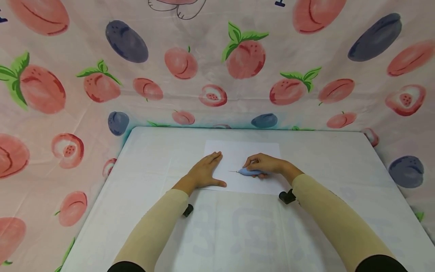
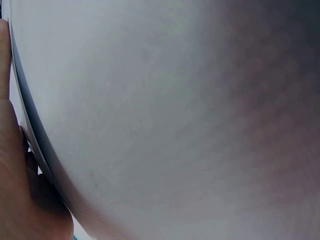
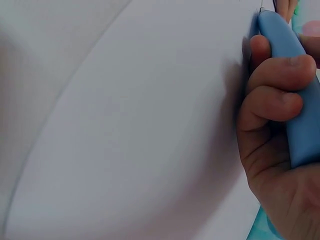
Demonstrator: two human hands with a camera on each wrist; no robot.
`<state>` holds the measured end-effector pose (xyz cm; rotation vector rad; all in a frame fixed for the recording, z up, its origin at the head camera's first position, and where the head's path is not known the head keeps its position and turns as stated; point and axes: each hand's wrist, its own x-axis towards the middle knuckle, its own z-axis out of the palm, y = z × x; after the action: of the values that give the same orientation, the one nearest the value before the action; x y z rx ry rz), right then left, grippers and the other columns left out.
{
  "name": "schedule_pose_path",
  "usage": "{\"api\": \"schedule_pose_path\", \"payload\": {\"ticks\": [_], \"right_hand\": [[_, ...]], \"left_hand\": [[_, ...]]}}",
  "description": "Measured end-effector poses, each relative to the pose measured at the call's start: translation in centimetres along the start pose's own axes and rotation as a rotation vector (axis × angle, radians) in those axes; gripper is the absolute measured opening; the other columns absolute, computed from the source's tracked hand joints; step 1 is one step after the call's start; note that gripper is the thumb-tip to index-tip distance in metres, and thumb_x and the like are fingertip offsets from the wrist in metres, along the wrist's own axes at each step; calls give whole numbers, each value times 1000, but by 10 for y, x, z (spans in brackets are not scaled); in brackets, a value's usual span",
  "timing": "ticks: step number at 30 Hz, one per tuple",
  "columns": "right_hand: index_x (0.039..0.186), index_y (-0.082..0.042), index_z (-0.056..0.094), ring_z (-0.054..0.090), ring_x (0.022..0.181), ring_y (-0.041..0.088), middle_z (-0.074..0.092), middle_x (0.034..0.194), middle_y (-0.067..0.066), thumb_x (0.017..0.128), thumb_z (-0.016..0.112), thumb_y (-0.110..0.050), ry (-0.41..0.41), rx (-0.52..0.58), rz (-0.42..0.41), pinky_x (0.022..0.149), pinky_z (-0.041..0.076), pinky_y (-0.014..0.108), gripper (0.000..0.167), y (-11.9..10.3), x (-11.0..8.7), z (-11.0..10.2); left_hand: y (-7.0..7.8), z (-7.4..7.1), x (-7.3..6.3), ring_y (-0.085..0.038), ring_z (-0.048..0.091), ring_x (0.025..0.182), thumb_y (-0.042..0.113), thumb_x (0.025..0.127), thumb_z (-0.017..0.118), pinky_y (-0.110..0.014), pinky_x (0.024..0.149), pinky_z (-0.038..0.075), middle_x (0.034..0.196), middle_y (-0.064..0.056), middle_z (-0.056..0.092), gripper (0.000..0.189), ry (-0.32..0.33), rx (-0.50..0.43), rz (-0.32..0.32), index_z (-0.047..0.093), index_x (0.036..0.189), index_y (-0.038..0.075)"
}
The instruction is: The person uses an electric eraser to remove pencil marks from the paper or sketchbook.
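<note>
A white sheet of paper [image 1: 244, 151] lies flat on the table. My left hand [image 1: 205, 173] rests on its left part, with the fingers straight and the thumb spread toward the front edge. To the right, my right hand [image 1: 268, 164] grips the blue handle of an awl [image 1: 249, 172], whose thin metal needle points left across the paper, toward the left hand. In the right wrist view, curled fingers wrap around the blue handle [image 3: 304, 135]. The left wrist view catches only part of the left hand [image 2: 12, 175] at its edge.
The white table [image 1: 149, 158] reaches out on all sides of the paper. Behind it and along its sides hangs a pink cloth [image 1: 204, 83] printed with fruit. Small black wrist devices [image 1: 287, 196] sit below both wrists.
</note>
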<state>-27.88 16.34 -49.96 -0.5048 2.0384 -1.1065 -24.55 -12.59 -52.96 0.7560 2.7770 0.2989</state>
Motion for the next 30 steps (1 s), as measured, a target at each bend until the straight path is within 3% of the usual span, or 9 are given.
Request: {"api": "schedule_pose_path", "payload": {"ticks": [30], "right_hand": [[118,-6,67,43,45,12,65,72,7,101,55,-18,14,10,-19,47,43,23,24,1,2,2]], "left_hand": [[0,-1,-1,-16,8,153,79,74,63,-35,124,15,166,4,8,118,-10,-10,-5,12,159,16]]}}
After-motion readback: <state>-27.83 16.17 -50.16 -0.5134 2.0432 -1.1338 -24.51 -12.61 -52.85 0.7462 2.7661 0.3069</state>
